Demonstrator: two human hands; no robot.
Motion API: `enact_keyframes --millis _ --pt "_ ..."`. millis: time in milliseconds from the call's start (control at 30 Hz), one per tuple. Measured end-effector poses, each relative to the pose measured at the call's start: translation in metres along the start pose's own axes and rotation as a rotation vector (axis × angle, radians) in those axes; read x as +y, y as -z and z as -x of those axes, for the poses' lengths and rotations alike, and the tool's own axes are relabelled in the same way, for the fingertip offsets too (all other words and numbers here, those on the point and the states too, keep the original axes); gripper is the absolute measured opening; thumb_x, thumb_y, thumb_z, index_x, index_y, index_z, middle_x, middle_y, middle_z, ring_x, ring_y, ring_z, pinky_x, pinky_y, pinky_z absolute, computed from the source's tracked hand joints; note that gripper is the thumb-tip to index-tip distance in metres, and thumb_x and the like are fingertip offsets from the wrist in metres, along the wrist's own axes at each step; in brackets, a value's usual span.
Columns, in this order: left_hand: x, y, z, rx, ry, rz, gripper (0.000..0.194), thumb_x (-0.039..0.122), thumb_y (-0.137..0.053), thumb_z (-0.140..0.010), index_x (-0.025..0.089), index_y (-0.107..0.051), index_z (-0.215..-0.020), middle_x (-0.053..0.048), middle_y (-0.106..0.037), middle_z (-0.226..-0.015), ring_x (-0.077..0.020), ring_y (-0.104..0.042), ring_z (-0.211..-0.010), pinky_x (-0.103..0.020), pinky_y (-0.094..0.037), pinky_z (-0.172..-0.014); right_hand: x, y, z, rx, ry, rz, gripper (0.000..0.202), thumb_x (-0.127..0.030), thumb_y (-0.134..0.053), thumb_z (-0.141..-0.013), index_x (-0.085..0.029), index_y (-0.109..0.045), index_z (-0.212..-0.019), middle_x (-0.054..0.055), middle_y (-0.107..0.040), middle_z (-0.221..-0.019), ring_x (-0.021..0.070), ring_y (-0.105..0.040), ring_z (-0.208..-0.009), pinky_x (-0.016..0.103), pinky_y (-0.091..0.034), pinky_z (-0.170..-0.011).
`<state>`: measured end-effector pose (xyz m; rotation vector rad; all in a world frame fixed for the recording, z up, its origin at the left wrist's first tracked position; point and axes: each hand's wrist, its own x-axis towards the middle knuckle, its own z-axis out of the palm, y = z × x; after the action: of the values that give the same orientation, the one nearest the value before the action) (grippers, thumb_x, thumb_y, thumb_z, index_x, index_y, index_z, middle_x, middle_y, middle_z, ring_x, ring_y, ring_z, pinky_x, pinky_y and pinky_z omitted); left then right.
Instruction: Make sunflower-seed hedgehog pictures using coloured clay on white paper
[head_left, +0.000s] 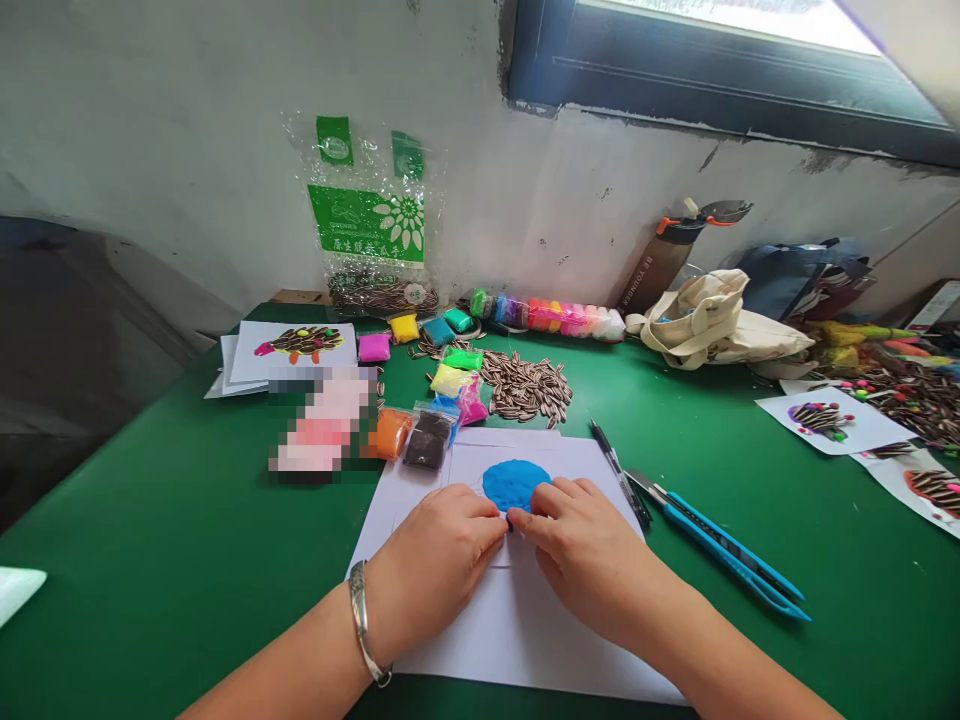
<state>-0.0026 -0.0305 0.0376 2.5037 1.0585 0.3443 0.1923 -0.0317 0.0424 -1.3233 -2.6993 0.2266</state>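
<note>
A flat blue clay oval [516, 484] lies on the white paper [517, 630] in front of me. At its lower edge my left hand [448, 545] and my right hand [586, 540] come together, fingers bent inward. Between their fingertips shows a small black bit of clay [511, 526], mostly covered. The right index fingertip presses at this bit, and the left fingers are pinched together beside it. Pencil lines run on the paper around the oval. Part of the oval's right side is hidden by the right hand.
Right of the paper lie a black pen [619, 474] and a blue utility knife [720, 545]. Clay packets, among them an orange one [393, 433] and a black one [428, 440], sit behind the paper. Beyond are sunflower seeds [529, 387], a seed bag [375, 225] and a bottle [660, 260].
</note>
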Motion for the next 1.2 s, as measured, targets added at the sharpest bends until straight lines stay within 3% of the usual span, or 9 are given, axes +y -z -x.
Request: enact_keyframes --millis 167,400,600,1000,1200 --pt "0.001 0.000 -0.001 0.019 -0.011 -0.019 0.024 0.015 -0.042 -0.091 0.018 -0.066 -0.095 -0.006 -0.064 -0.085 -0.0192 -0.056 -0.082 -0.033 -0.048 -0.074 0.000 0.000 -0.001 -0.011 0.012 0.014 0.021 -0.012 -0.052 -0.083 -0.025 -0.066 -0.093 0.003 -0.058 -0.074 0.0166 -0.048 -0.070 0.030 -0.029 -0.063" --pt "0.007 0.002 0.000 -0.024 -0.001 -0.077 0.022 0.015 -0.044 -0.091 0.018 -0.064 -0.099 -0.006 -0.063 -0.089 -0.0206 -0.055 -0.084 -0.035 -0.048 -0.074 0.004 0.001 -0.004 -0.037 -0.019 -0.184 0.025 -0.004 -0.049 -0.079 -0.021 -0.067 -0.082 0.001 -0.058 -0.073 0.0146 -0.050 -0.071 0.027 -0.033 -0.063" --pt "0.007 0.004 -0.001 -0.051 0.011 -0.089 0.023 0.014 -0.043 -0.091 0.017 -0.065 -0.093 -0.006 -0.062 -0.089 -0.0211 -0.054 -0.085 -0.036 -0.049 -0.076 0.007 0.005 -0.003 0.020 -0.023 -0.214 0.030 -0.003 -0.048 -0.080 -0.023 -0.068 -0.088 0.001 -0.058 -0.073 0.0149 -0.051 -0.074 0.027 -0.034 -0.064" --pt "0.008 0.003 -0.001 -0.080 0.026 -0.089 0.019 0.013 -0.047 -0.088 0.016 -0.064 -0.095 -0.007 -0.063 -0.092 -0.0223 -0.054 -0.088 -0.039 -0.049 -0.078 0.003 0.001 -0.005 -0.078 0.005 -0.173 0.025 -0.007 -0.049 -0.082 -0.022 -0.069 -0.086 0.002 -0.058 -0.072 0.0144 -0.050 -0.069 0.027 -0.034 -0.064" --pt "0.009 0.007 0.000 -0.085 0.026 -0.042 0.019 0.013 -0.047 -0.089 0.016 -0.063 -0.098 -0.006 -0.062 -0.097 -0.0221 -0.053 -0.092 -0.037 -0.049 -0.080 0.015 0.012 -0.004 -0.006 -0.060 -0.264 0.034 -0.003 -0.043 -0.080 -0.021 -0.068 -0.094 0.003 -0.057 -0.077 0.0147 -0.051 -0.074 0.025 -0.037 -0.064"
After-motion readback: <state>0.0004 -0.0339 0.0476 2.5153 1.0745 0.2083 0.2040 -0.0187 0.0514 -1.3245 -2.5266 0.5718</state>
